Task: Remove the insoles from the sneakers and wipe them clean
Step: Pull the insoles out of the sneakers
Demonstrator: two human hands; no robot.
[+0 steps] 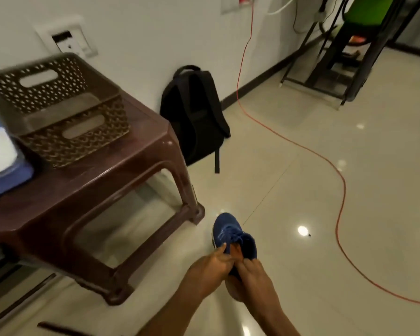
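Blue sneaker (pixel 234 235) at six o'clock over the tiled floor (pixel 301 178), toe pointing away, my left hand (pixel 210 265) gripping its collar, my right hand (pixel 249 275) cupping the heel, fingers inside the opening, brown table (pixel 136 151) at nine o'clock.

Open floor (pixel 301 275) right of the hands (pixel 230 267); table leg (pixel 192 190) stands close left, red cable (pixel 342 190) beyond.

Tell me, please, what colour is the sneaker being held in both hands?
The sneaker is dark blue with a white sole edge, seen in the head view.
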